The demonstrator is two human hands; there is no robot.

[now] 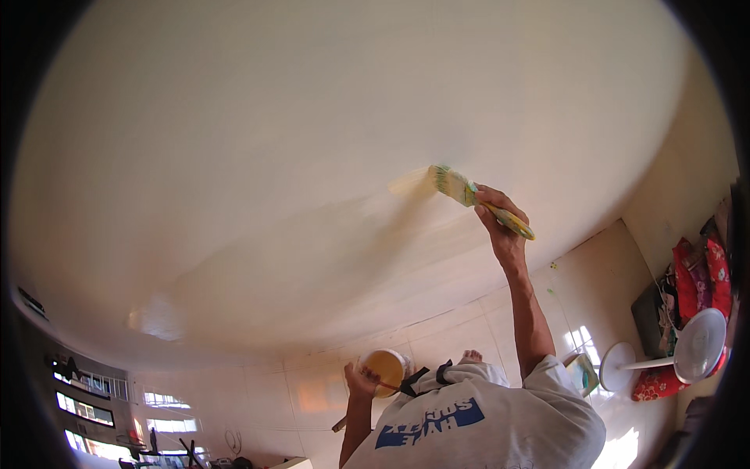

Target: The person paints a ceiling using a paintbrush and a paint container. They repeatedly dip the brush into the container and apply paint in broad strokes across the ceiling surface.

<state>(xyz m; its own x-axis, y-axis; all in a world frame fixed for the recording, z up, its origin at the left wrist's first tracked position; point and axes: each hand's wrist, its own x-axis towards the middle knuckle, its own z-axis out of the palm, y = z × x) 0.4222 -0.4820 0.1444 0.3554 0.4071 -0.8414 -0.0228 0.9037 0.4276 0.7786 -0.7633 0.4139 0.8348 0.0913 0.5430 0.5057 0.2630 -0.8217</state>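
Observation:
A paintbrush with green and pale paint smeared over its bristles and ferrule is in my right hand. Its bristle tips touch the pale wall, beside a short yellowish wet streak. The fingers wrap the yellow-green handle. Low in front of my body, my left hand is at the rim of a round bucket of yellow paint, its fingers closed on the near-left edge. A thin reddish stick lies across that side of the bucket. My right arm is raised, stretched toward the wall.
Light tiles cover the floor along the wall's foot. On the right stand a white round-topped pedestal and red flowered cloths. A tray-like thing lies beside my right side. Dark shelving with bright windows is at the far left.

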